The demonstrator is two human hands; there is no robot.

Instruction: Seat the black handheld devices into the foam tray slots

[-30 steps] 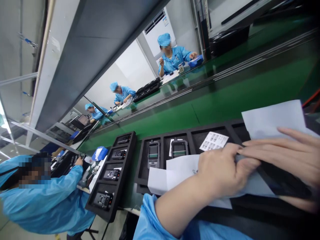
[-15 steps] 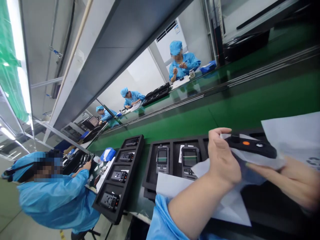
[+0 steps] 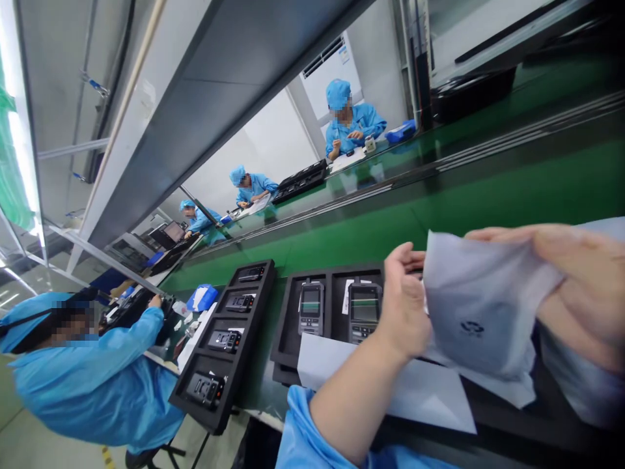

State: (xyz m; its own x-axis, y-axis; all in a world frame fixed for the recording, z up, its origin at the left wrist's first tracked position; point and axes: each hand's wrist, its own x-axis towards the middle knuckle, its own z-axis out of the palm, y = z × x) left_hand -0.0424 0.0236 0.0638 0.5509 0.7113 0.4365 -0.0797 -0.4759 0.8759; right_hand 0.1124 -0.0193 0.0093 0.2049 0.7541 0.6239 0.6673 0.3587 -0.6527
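Left hand (image 3: 405,306) and right hand (image 3: 581,280) both pinch white bag (image 3: 481,312), lifted above surface near edge, mouth spread between them. Black tray (image 3: 288,326) with handsets (image 3: 311,307) sits just left.

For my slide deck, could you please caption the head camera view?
Both hands, left hand and right hand, hold a white bag above a black tray of handsets.

Left hand (image 3: 405,303) and right hand (image 3: 581,280) hold a white bag (image 3: 481,312) above the black tray (image 3: 288,326).
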